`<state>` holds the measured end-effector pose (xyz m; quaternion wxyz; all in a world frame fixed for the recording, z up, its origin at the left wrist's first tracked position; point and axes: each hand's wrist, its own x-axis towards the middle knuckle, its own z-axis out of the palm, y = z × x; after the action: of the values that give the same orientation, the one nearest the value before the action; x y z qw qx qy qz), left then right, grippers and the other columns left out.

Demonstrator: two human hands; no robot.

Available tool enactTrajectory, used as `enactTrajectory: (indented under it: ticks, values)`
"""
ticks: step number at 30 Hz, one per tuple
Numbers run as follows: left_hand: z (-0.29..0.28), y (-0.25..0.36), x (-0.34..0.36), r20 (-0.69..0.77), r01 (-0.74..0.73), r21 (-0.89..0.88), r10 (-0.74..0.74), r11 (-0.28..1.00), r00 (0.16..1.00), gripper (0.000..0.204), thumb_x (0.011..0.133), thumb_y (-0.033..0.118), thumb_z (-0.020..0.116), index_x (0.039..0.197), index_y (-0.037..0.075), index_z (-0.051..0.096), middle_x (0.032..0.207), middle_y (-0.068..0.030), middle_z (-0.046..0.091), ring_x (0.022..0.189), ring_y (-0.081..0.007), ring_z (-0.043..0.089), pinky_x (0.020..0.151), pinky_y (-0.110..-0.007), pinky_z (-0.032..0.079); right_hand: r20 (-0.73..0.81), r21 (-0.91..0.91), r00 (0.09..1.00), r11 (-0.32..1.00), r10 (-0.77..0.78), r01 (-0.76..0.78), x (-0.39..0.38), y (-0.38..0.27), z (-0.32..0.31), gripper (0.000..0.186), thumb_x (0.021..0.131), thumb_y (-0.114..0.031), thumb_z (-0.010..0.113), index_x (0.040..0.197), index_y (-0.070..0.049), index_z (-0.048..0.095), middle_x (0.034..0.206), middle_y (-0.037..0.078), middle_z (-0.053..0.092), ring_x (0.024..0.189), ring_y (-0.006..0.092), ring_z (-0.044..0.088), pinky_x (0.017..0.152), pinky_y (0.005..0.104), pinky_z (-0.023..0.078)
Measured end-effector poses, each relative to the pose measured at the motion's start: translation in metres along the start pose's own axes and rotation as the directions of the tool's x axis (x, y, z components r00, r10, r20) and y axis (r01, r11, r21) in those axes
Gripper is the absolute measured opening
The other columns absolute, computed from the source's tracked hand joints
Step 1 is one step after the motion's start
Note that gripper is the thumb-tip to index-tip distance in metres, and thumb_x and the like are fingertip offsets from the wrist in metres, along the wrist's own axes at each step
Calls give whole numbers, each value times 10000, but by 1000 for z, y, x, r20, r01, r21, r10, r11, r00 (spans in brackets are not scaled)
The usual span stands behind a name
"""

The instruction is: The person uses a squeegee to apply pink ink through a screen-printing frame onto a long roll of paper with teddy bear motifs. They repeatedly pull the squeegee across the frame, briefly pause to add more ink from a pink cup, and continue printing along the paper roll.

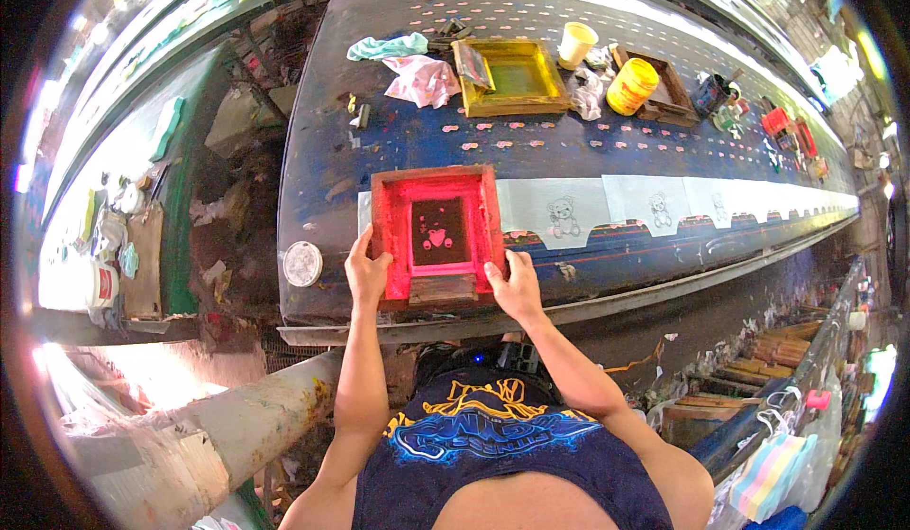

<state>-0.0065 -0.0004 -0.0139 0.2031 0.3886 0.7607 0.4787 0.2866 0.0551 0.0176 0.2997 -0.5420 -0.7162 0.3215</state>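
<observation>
A red-stained screen printing frame [439,222] lies at the near edge of the long dark table, held between both of my hands. In its pink-edged mesh window a small heart-and-dots pattern shows. My left hand [367,269] grips the frame's left side near the lower corner, thumb on top. At the lower right corner, my right hand [515,286] holds the other side, its thumb against the edge. A flat wooden block [443,289], perhaps a squeegee, rests along the frame's near side. White sheets [561,215] with bear outlines extend rightward from beside the frame; one lies partly beneath it.
Farther back on the table [327,141] are a yellow printing frame [517,103], pink cloth [423,81], a yellow tub [632,86], a cream tub [576,45] and a dark frame [671,94]. A round white lid [302,264] lies left. A large pipe [237,416] runs lower left.
</observation>
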Motion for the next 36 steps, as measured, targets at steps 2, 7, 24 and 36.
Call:
enactTrajectory:
  ticks: [2,7,24,36]
  values:
    - [1,3,-2,-23,-3,-67,2,998,1000,677,740,-44,729,1407,-16,619,1356,-178,690,1246,-236,655,1088,-339,485,28,70,999,997,38,-40,-1,-4,-4,469,955,-368,722,1174,42,658,1123,223,607,1089,400,580,971,474,471]
    - [20,40,-9,-39,17,-244,-27,970,999,669,730,-71,711,1392,-39,622,1328,-174,686,1219,-229,652,1031,-338,518,-74,142,994,986,-77,87,7,-4,-47,473,957,-346,722,1226,36,653,1169,226,602,1115,391,585,994,453,468]
    - [198,111,-67,53,42,-114,-36,993,998,698,771,-40,721,1453,-6,575,1388,-172,643,1219,-264,646,1015,-360,533,-63,53,991,992,115,-111,27,121,-184,505,941,-354,737,1251,36,649,1205,169,619,1145,348,611,994,422,486]
    - [211,136,-73,50,68,19,-69,998,996,666,767,5,733,1417,-34,593,1377,-223,662,1298,-283,626,1098,-369,477,-7,70,991,989,133,-132,34,147,-199,553,938,-389,741,1247,60,646,1210,175,622,1143,352,614,1006,424,482]
